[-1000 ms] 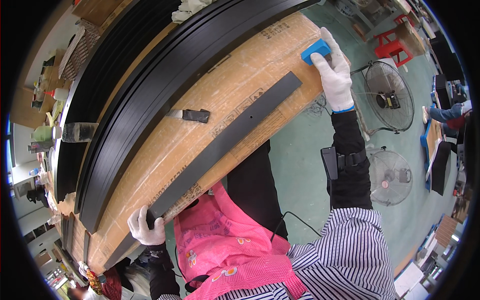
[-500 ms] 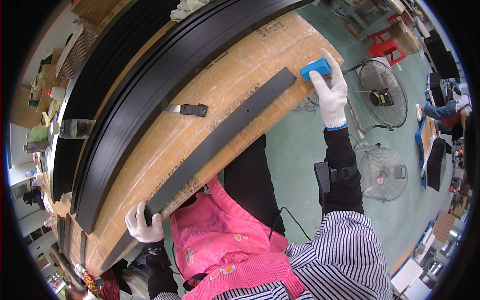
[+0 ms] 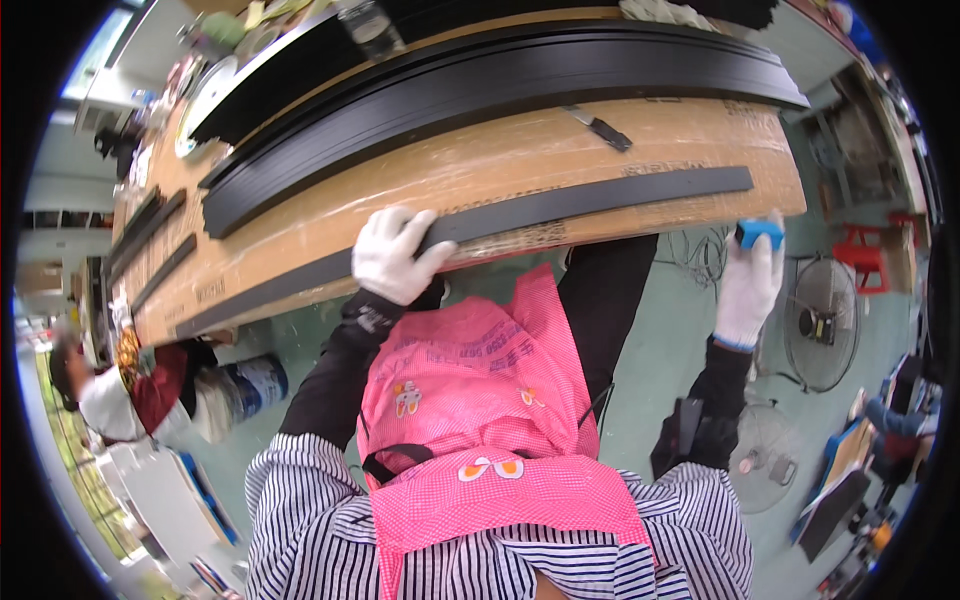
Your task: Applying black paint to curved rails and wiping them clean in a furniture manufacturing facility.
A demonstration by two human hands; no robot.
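My left hand (image 3: 398,257), in a white glove, lies over a long flat black strip (image 3: 590,200) near the table's front edge. Its fingers reach across the strip, and the thumb points right along it. My right hand (image 3: 748,290), also gloved in white, grips a small blue block (image 3: 760,235) just off the table's front right corner. The block is apart from the strip, past its right end. What the block's underside looks like is hidden.
Long grooved black profiles (image 3: 480,95) lie along the back of the cardboard-covered table (image 3: 700,140). A dark-handled brush (image 3: 605,132) rests before them, and shorter black strips (image 3: 165,270) lie at the left. A floor fan (image 3: 820,320) and red stool (image 3: 865,258) stand right; a person (image 3: 130,395) is at left.
The view has swung round, so the table now runs more nearly across. My left hand has moved inward along the strip; my right hand, still holding the blue block, has come off the table's edge.
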